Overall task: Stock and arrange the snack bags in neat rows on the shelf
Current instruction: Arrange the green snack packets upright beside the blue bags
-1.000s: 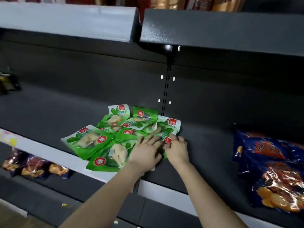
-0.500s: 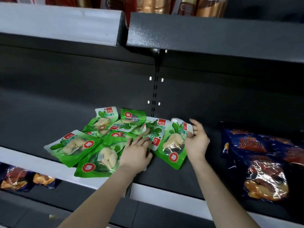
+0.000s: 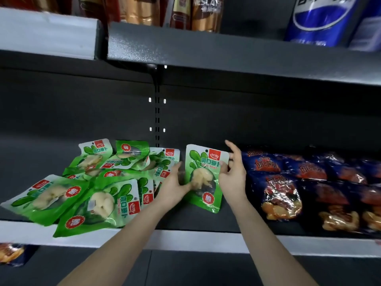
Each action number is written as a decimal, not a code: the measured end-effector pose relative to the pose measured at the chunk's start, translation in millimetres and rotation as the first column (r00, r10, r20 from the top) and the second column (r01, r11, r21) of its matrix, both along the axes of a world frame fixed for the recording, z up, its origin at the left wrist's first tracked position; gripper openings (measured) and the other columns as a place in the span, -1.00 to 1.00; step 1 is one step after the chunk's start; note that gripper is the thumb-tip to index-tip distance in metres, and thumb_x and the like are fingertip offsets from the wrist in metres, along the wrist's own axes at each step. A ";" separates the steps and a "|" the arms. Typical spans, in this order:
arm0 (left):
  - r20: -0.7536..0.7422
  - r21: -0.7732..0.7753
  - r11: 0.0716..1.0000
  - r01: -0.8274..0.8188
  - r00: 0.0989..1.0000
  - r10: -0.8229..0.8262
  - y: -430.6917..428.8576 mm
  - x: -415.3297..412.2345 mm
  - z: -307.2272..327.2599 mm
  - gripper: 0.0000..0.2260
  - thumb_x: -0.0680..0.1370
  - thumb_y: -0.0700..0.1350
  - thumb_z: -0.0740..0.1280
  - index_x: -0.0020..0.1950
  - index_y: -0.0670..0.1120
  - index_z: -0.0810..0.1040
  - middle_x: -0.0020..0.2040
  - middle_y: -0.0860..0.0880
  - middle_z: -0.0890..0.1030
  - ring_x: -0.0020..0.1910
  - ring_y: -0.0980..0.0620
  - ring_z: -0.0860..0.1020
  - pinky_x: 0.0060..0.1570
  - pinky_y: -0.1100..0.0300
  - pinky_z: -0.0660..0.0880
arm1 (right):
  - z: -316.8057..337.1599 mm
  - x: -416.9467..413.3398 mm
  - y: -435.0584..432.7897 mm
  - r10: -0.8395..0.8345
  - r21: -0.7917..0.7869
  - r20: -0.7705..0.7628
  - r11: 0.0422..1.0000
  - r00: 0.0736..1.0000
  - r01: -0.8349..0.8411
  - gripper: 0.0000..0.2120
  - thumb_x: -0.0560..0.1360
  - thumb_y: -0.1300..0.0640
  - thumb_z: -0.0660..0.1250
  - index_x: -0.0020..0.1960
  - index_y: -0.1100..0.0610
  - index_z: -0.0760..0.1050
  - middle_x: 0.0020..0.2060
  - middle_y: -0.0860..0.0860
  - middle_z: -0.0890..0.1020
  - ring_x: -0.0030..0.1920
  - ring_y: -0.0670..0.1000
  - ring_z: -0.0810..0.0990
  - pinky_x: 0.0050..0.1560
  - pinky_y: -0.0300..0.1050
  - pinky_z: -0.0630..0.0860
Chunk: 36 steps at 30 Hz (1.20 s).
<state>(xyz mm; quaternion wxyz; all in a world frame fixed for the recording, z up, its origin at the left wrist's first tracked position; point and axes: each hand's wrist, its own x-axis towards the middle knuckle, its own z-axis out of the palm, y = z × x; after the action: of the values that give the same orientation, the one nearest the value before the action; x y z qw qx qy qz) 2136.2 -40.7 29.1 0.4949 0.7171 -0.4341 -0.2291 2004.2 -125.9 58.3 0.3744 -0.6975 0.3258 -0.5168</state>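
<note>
Loose pile of green snack bags (image 3: 97, 182) is lying overlapped and skewed on the left part of the dark shelf (image 3: 195, 223), the front ones hanging over its pale front edge. Left hand (image 3: 175, 185) is resting at the pile's right side, fingers spread flat, touching the left edge of a single green snack bag (image 3: 203, 178). That bag is sitting apart from the pile, roughly straight, label facing up, between both hands. Right hand (image 3: 233, 174) is pinching the bag's right edge with thumb and lower fingers, index finger lifted and pointing up. Just right of that hand, dark blue snack bags (image 3: 299, 186) are lying in rows. Upper shelf (image 3: 226, 52) is carrying brown Nescafe bottles (image 3: 206, 13) and a blue Pepsi bottle (image 3: 319, 19).
</note>
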 end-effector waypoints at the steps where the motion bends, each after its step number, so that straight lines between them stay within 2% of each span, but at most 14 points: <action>1: 0.009 0.007 1.000 -0.012 1.000 0.012 -3.6 -3.0 -1.1 -0.30 0.44 -0.15 0.46 0.49 -0.09 0.17 0.22 0.01 0.50 0.27 0.07 0.44 0.18 0.23 0.37 | -0.3 -4.5 -0.4 -0.038 -0.039 -0.023 0.999 0.999 0.037 -0.34 0.53 0.43 0.17 0.32 -0.30 0.29 0.10 0.01 0.53 0.13 -0.04 0.56 0.10 -0.03 0.57; 4: 0.109 0.032 0.999 0.003 0.994 -0.007 -15.5 -12.4 -6.7 -0.58 0.44 -0.20 0.45 0.27 -0.14 0.47 0.10 -0.03 0.61 0.13 0.01 0.54 -0.02 0.33 0.36 | 0.3 -15.1 3.1 -0.131 -0.216 -0.127 0.971 0.983 0.101 -0.43 0.52 0.43 0.19 0.37 -0.09 0.36 0.26 0.04 0.40 0.16 -0.11 0.45 0.16 -0.21 0.49; 6: 0.202 0.057 0.998 0.014 0.979 -0.026 -20.6 -19.5 -8.7 -0.78 0.46 -0.23 0.42 0.10 -0.16 0.59 0.00 -0.05 0.64 0.00 0.00 0.56 -0.18 0.38 0.30 | -5.3 -16.6 4.7 -0.210 -0.361 -0.276 0.927 0.938 0.102 -0.42 0.47 0.45 0.24 0.39 0.02 0.36 0.34 0.08 0.31 0.28 -0.01 0.36 0.28 -0.01 0.44; 8: 0.242 0.059 0.998 -0.007 0.970 -0.007 -25.4 -25.1 -10.4 -0.85 0.46 -0.23 0.39 0.02 -0.16 0.62 -0.05 -0.07 0.65 -0.07 0.00 0.56 -0.23 0.37 0.28 | -20.0 -16.9 2.5 -0.378 -0.487 -0.522 0.868 0.764 0.097 -0.37 0.42 0.39 0.33 0.42 0.01 0.33 0.47 0.13 0.18 0.46 0.23 0.16 0.41 0.32 0.20; 9: 0.246 0.061 0.998 -0.024 0.969 0.008 -26.5 -27.1 -10.8 -0.87 0.46 -0.24 0.39 -0.01 -0.16 0.62 -0.07 -0.07 0.65 -0.10 0.00 0.55 -0.25 0.37 0.27 | -27.7 -17.6 2.4 -0.457 -0.533 -0.604 0.841 0.653 0.095 -0.36 0.39 0.32 0.38 0.42 0.00 0.34 0.50 0.14 0.13 0.49 0.29 0.06 0.42 0.39 0.05; 10: 0.249 0.065 0.997 -0.034 0.968 0.017 -27.5 -29.4 -10.3 -0.89 0.46 -0.24 0.38 -0.03 -0.16 0.62 -0.09 -0.07 0.65 -0.14 0.02 0.53 -0.27 0.37 0.27 | -34.9 -19.0 3.3 -0.509 -0.565 -0.649 0.820 0.565 0.090 -0.37 0.36 0.24 0.43 0.40 0.01 0.37 0.51 0.15 0.13 0.50 0.31 0.02 0.38 0.38 0.00; 12: 0.248 0.070 0.996 -0.049 0.968 0.030 -29.8 -30.5 -10.9 -0.92 0.46 -0.26 0.35 -0.08 -0.14 0.61 -0.13 -0.06 0.64 -0.18 0.01 0.52 -0.29 0.38 0.26 | -43.3 -21.9 10.3 -0.528 -0.578 -0.699 0.814 0.482 0.055 -0.38 0.32 0.07 0.47 0.36 0.05 0.44 0.49 0.16 0.21 0.49 0.30 0.10 0.36 0.35 0.05; 14: 0.251 0.077 0.996 -0.052 0.968 0.031 -31.7 -29.9 -12.1 -0.89 0.45 -0.27 0.34 -0.09 -0.12 0.61 -0.14 -0.04 0.65 -0.15 0.00 0.55 -0.26 0.37 0.28 | -54.1 -24.6 14.5 -0.419 -0.491 -0.774 0.871 0.475 -0.030 -0.38 0.43 -0.03 0.37 0.45 0.06 0.32 0.53 0.15 0.12 0.52 0.25 0.06 0.44 0.32 0.08; 16: 0.251 0.082 0.995 -0.057 0.967 0.034 -33.7 -29.0 -13.4 -0.89 0.46 -0.27 0.34 -0.07 -0.12 0.62 -0.13 -0.02 0.65 -0.15 0.06 0.53 -0.20 0.39 0.31 | -61.1 -22.6 14.2 -0.133 -0.193 -0.880 0.977 0.455 -0.089 -0.38 0.58 -0.09 0.16 0.55 -0.01 0.02 0.55 0.07 -0.15 0.54 0.17 -0.14 0.51 0.17 -0.01; 18: 0.265 0.092 0.993 -0.071 0.963 0.045 -36.4 -27.6 -15.3 -0.89 0.48 -0.23 0.36 -0.03 -0.13 0.61 -0.12 0.01 0.61 -0.14 0.11 0.50 -0.15 0.38 0.33 | -64.2 -19.5 13.3 -0.014 -0.049 -0.918 0.996 0.396 -0.078 -0.40 0.62 -0.12 0.05 0.56 -0.07 -0.12 0.54 0.05 -0.26 0.53 0.15 -0.20 0.52 0.10 -0.09; 24: 0.363 0.156 0.985 -0.075 0.932 0.013 -42.6 -22.9 -23.9 -0.80 0.49 -0.13 0.34 0.10 -0.06 0.60 0.01 -0.05 0.65 0.04 -0.04 0.57 0.01 0.17 0.50 | -64.0 -12.4 -1.1 0.040 0.015 -0.947 0.997 0.319 -0.078 -0.47 0.65 -0.11 -0.09 0.56 -0.09 -0.18 0.53 0.01 -0.28 0.53 0.12 -0.23 0.50 0.09 -0.22; 27: 0.585 0.182 0.973 -0.140 0.811 0.008 -47.6 -21.6 -23.5 -0.72 0.51 -0.02 0.28 0.21 0.01 0.54 0.14 -0.05 0.58 0.18 -0.12 0.47 0.15 0.07 0.41 | -61.8 -8.9 -14.9 0.059 0.038 -0.958 0.996 0.282 -0.077 -0.48 0.65 -0.08 -0.12 0.55 -0.11 -0.23 0.52 -0.01 -0.32 0.53 0.10 -0.27 0.51 0.08 -0.23; 29: 0.636 0.184 0.970 -0.161 0.771 0.007 -49.9 -21.4 -24.5 -0.68 0.54 0.00 0.22 0.29 0.03 0.48 0.22 -0.04 0.54 0.22 -0.13 0.43 0.20 0.06 0.32 | -59.8 -6.0 -24.1 0.068 0.048 -0.963 0.995 0.261 -0.083 -0.48 0.65 -0.04 -0.13 0.54 -0.12 -0.24 0.52 -0.02 -0.33 0.52 0.09 -0.28 0.51 0.08 -0.23; 36: 0.598 0.082 0.979 -0.189 0.794 0.103 -49.9 -13.6 -33.9 -0.68 0.52 -0.12 0.22 0.26 -0.03 0.51 0.13 -0.08 0.62 0.12 -0.16 0.49 0.16 0.08 0.31 | -48.8 7.8 -50.3 0.131 0.119 -0.934 0.991 0.331 -0.054 -0.54 0.62 -0.05 -0.05 0.50 -0.05 0.08 0.55 -0.01 -0.10 0.53 0.08 -0.14 0.51 0.07 -0.16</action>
<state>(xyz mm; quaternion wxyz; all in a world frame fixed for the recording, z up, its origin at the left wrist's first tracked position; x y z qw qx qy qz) 2122.6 -90.6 -4.8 0.3009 0.8162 -0.4930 0.0151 2011.9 -176.1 9.5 0.1702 -0.8721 0.4587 0.0120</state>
